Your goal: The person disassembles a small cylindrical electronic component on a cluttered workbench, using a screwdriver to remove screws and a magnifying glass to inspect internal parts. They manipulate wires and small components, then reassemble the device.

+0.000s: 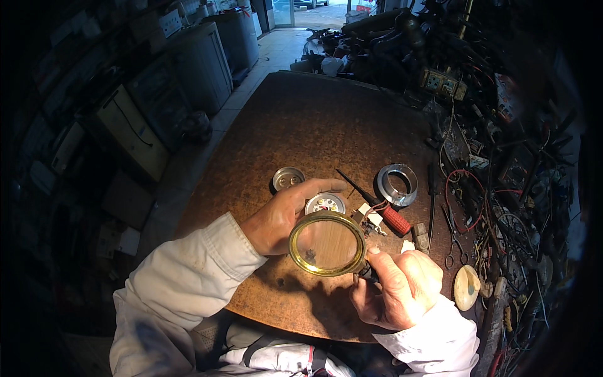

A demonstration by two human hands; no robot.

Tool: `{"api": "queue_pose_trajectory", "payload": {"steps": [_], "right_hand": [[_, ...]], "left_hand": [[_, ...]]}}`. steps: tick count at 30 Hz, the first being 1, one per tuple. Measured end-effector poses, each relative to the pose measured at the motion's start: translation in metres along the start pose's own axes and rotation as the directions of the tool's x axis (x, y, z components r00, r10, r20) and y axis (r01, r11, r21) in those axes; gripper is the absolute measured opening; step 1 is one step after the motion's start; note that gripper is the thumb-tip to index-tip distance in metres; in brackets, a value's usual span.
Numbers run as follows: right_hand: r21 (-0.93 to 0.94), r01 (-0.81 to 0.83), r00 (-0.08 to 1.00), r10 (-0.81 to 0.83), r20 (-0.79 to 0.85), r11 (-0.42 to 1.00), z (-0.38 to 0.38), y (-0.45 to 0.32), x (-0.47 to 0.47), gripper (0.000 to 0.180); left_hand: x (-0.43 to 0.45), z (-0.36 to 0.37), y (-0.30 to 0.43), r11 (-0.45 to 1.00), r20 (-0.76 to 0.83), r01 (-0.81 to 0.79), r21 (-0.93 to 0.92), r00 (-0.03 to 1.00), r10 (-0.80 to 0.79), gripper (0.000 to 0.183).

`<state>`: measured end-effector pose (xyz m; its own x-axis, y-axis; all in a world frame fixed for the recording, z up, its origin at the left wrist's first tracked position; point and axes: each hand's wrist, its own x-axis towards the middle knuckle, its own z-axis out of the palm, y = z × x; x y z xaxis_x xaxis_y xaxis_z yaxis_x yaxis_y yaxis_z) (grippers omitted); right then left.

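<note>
My right hand (400, 287) grips the dark handle of a magnifying glass (293, 257) with a brass-coloured rim. Its lens shows a blurred patch of brown tabletop. My left hand (275, 217) holds a round LED lamp module (325, 202), a metal disc with several yellow LEDs, just beyond the lens. The near edge of that disc is hidden behind the magnifier's rim. A small metal cup with round holes (287, 178) lies past my left hand. To the right are a screwdriver with a red handle (396, 219), a white wired block (370, 214) and a shiny metal ring (382, 188).
Scissors (454, 249) and an oval cream-coloured object (464, 287) lie along the right side of the wooden table (301, 113). Tangled wires (506, 226) and a socket box (443, 85) crowd beyond them. Cabinets (200, 66) stand across the aisle at left.
</note>
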<state>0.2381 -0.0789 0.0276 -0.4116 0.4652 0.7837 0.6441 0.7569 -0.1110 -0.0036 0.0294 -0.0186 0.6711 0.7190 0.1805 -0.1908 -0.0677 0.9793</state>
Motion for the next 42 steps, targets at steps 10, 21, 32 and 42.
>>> {"api": "queue_pose_trajectory", "payload": {"steps": [10, 21, 32, 42], "right_hand": [[0.028, 0.033, 0.999, -0.033, 0.018, 0.999, -0.005, -0.001, 0.0, 0.051], [0.03, 0.023, 0.999, -0.024, 0.025, 0.999, -0.005, -0.002, 0.0, 0.046], [0.018, 0.025, 1.0, -0.025, 0.003, 1.0, -0.002, 0.0, -0.002, 0.052], [0.03, 0.027, 0.999, -0.027, 0.018, 0.999, -0.002, 0.0, -0.001, 0.052]], "left_hand": [[0.003, 0.008, 0.014, 0.981, -0.017, 0.124, -0.151, 0.992, -0.128, 0.084], [0.005, 0.011, 0.012, 0.989, 0.012, 0.031, -0.147, 0.999, -0.03, 0.076], [0.005, 0.015, 0.021, 0.994, -0.023, 0.104, -0.02, 0.994, -0.104, 0.112], [0.004, 0.013, 0.009, 0.999, -0.022, -0.018, -0.032, 1.0, 0.017, 0.088]]}}
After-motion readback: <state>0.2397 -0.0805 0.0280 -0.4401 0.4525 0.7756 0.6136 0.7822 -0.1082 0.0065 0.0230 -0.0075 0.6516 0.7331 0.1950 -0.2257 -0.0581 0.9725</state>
